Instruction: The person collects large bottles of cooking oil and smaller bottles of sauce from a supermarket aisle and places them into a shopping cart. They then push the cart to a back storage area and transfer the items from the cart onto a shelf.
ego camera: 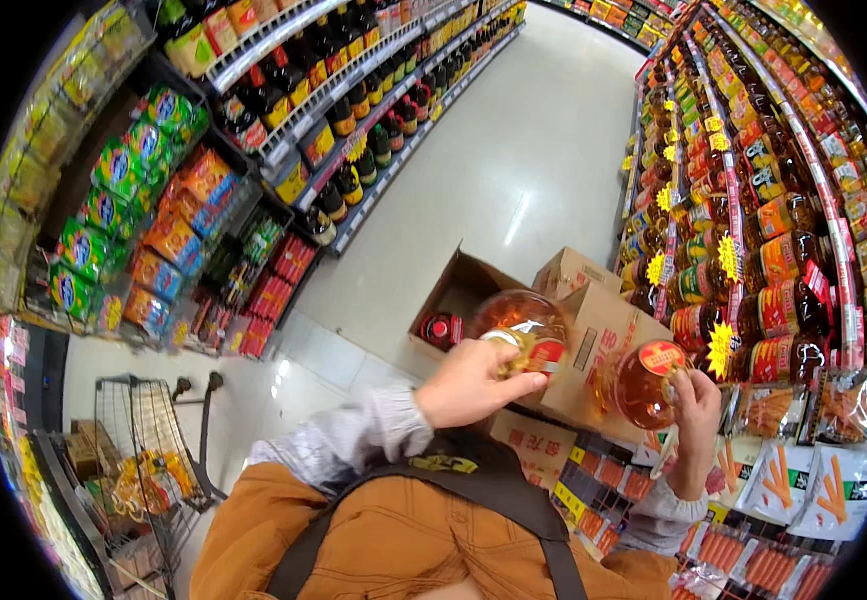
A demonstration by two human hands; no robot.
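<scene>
My left hand (474,382) grips a large clear bottle of amber cooking oil (527,319) near its golden neck end. A second oil bottle (639,386), with a round red label, hangs from my right hand (694,401), which closes around its neck end. Beyond the left-hand bottle stands an open cardboard carton (471,274), partly hidden by it. Inside that carton a red-capped bottle (441,328) shows. Between and behind the two bottles is another cardboard carton (591,330) with red printing; its upper flap stands up.
Shelves of oil bottles (786,259) rise on the right, above hanging packs of sausages (775,566). Sauce bottles fill the shelf (381,142) at upper left, beside green snack packs (114,169). A wire shopping cart (137,427) with goods stands lower left. A smaller carton (572,271) sits behind.
</scene>
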